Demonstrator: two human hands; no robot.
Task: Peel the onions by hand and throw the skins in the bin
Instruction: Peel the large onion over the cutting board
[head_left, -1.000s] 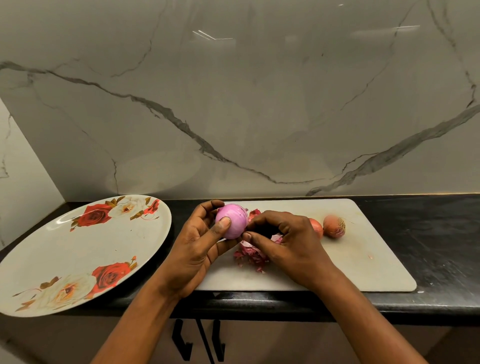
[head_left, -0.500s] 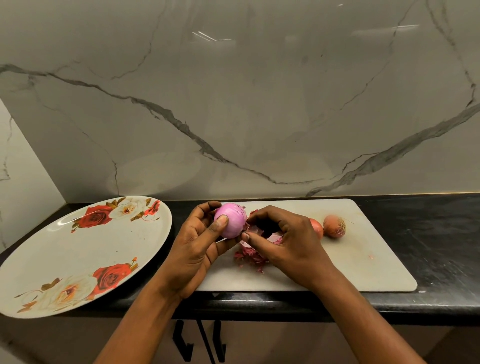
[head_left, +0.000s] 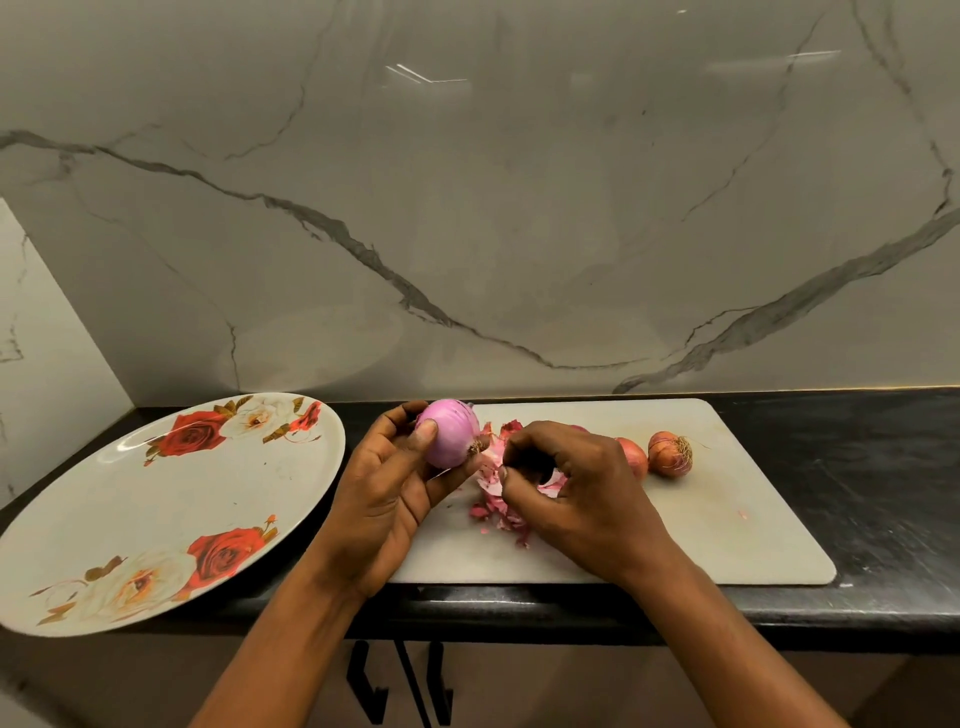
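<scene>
Head view: left hand (head_left: 384, 499) grips the peeled onion (head_left: 449, 434), thumb and fingers curled round it, over the board's (head_left: 727, 519) rear left corner. Right hand (head_left: 582, 499) is curled above the skins (head_left: 493, 512) piled mid-board, thumb and forefinger tips close by the onion's root end; we cannot tell if they pinch skin. Two unpeeled onions (head_left: 670, 453) sit near the board's rear edge. Plate (head_left: 130, 509) lies at the counter's (head_left: 857, 467) left end.

Nothing written can be read: no label, brand, number or sign. The plate (head_left: 130, 519) at nine o'clock bears only printed roses; the board (head_left: 727, 519) at three o'clock is plain.
</scene>
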